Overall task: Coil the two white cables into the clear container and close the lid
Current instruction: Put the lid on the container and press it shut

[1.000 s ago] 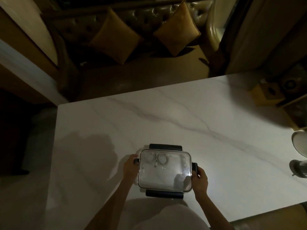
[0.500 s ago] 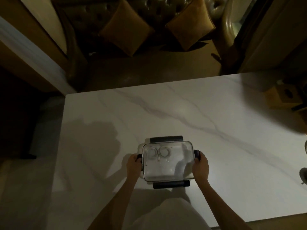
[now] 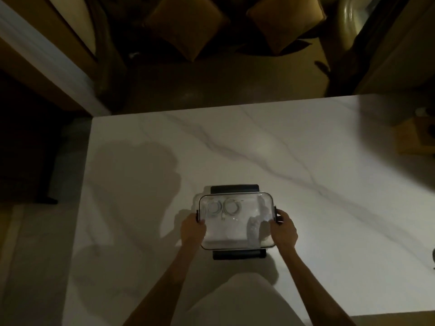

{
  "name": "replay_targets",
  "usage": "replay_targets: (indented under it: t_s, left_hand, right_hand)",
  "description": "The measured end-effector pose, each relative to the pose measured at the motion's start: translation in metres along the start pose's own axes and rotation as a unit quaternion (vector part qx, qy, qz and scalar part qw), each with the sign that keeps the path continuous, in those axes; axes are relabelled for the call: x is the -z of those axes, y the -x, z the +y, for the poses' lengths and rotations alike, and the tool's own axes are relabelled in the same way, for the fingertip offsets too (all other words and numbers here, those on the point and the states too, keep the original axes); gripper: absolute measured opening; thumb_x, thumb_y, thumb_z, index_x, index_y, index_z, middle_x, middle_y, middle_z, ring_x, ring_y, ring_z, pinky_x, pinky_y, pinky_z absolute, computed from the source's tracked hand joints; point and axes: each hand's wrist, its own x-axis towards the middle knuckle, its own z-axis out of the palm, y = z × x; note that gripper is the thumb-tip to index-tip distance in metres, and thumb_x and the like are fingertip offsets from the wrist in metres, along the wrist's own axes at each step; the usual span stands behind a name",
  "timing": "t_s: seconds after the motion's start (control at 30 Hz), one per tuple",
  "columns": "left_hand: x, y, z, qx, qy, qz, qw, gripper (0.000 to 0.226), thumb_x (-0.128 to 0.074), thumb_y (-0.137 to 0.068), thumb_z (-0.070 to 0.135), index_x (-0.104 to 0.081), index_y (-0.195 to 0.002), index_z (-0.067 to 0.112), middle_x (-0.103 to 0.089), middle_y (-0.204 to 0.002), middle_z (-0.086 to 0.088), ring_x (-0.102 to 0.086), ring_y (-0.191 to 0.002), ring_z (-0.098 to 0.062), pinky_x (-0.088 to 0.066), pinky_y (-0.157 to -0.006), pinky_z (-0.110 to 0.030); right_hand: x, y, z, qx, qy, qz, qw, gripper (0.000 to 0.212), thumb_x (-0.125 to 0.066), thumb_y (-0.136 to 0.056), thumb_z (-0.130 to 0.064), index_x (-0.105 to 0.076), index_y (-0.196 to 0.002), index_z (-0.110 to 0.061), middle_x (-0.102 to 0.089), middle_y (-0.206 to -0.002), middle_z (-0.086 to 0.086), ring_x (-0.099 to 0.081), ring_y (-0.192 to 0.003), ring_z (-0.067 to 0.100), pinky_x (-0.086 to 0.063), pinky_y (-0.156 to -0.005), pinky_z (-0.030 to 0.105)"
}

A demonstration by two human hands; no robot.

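Observation:
A clear rectangular container with a transparent lid and black latches sits on the white marble table near its front edge. Through the lid I see the two white cables lying as two small coils side by side in the far left part. My left hand grips the container's left side at the black latch. My right hand grips the right side at the other side latch. The black latches at the far and near sides stick out flat.
A wooden box stands at the table's right edge, and a dark object shows at the frame's right border. Beyond the table's far edge are a dark sofa with two cushions and bare floor.
The view shifted so the container sits higher and farther from the table's front edge. Both hands stay at the container's sides, now closed more firmly over the side latches.

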Motion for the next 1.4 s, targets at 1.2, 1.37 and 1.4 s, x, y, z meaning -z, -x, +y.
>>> replay_targets:
  t_s: [1.2,1.37,1.4]
  left_hand:
    - [0.006,0.018,0.016,-0.161,-0.143,0.04,0.976,0.028,-0.044,-0.092,0.026,-0.062,-0.109,0.012,-0.063,-0.112,-0.013,-0.058,-0.109,-0.031,-0.049,-0.091,-0.039]
    - [-0.015,-0.002,-0.018,-0.303,-0.339,0.056,0.889,0.062,-0.037,-0.085,0.056,-0.037,-0.142,0.032,-0.045,-0.146,-0.015,-0.042,-0.133,-0.04,-0.043,-0.102,-0.054]
    - [-0.016,-0.008,-0.017,-0.306,-0.33,0.05,0.892,0.06,-0.031,-0.089,0.055,-0.033,-0.144,0.033,-0.038,-0.15,-0.016,-0.035,-0.137,-0.04,-0.039,-0.105,-0.055]
  right_hand:
    - [-0.05,0.006,-0.09,0.369,0.179,0.068,0.91,0.031,-0.059,-0.079,0.0,-0.063,-0.108,-0.012,-0.066,-0.105,0.01,-0.06,-0.097,0.028,-0.051,-0.088,0.038]
    - [-0.048,0.028,0.003,0.373,0.314,-0.017,0.873,0.054,-0.027,-0.097,-0.032,-0.027,-0.148,-0.015,-0.024,-0.156,0.013,-0.021,-0.144,0.036,-0.02,-0.117,0.049]
    - [-0.05,0.02,0.003,0.369,0.331,-0.025,0.868,0.057,-0.018,-0.097,-0.036,-0.02,-0.15,-0.014,-0.014,-0.158,0.013,-0.012,-0.146,0.036,-0.012,-0.118,0.049]
